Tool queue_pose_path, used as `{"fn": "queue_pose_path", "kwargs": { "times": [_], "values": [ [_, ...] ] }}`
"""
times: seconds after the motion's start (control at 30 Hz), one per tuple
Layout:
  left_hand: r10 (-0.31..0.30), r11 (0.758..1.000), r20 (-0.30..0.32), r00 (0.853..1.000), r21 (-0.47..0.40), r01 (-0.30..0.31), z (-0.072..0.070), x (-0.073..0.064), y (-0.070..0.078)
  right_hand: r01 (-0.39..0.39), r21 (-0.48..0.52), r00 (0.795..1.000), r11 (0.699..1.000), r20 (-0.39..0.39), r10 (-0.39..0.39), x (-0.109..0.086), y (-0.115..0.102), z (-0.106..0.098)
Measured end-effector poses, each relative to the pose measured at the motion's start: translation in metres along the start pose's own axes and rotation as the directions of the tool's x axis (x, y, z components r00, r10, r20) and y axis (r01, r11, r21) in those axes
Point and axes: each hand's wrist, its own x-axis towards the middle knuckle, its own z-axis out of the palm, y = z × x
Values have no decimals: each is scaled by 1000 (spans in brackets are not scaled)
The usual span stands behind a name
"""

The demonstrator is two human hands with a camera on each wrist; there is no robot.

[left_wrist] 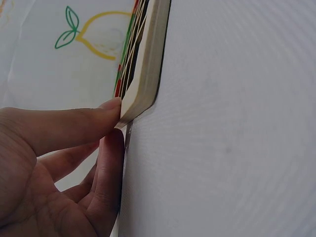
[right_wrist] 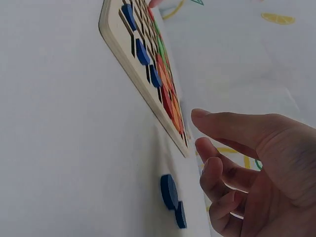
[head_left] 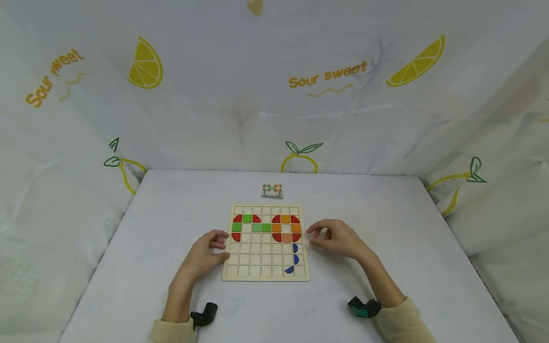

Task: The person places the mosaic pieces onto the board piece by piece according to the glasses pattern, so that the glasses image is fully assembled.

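Observation:
A light wooden grid board (head_left: 255,261) lies flat on the white table. Red rounded, green and orange square pieces fill some cells in its upper rows. Several blue half-round pieces (head_left: 296,259) sit in cells at its lower right. My left hand (head_left: 205,253) rests at the board's left edge, thumb (left_wrist: 94,121) touching the rim and the other fingers loosely bent beside it. To the right of the board hovers my right hand (head_left: 339,239), fingers bent, with nothing between thumb and forefinger. Below it, two blue pieces (right_wrist: 169,191) lie on the table in the right wrist view.
Behind the board lies a small card (head_left: 272,189) printed with a coloured grid pattern. White cloth (head_left: 240,95) with lemon prints hangs behind and at both sides of the table (head_left: 364,205). Black devices (head_left: 205,314) are worn at both wrists.

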Motion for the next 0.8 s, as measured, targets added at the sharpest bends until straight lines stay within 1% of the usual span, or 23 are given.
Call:
{"fn": "queue_pose_path", "kwargs": {
  "times": [0.2,0.33,0.6,0.8],
  "values": [
    [1,1000,3,1000,-7,-1,0,0,1,-54,-5,998,999,-45,54,-16,20,-12],
    [-2,1000,3,1000,-2,2,0,0,1,-75,0,995,997,-67,75,-26,32,-19],
    [-5,1000,-2,1000,-1,5,0,1,0,-56,7,990,998,-133,56,-39,57,-32],
    [-9,1000,-2,1000,0,9,0,1,-1,-47,29,992,998,-119,50,-43,69,-36]
  ]
}}
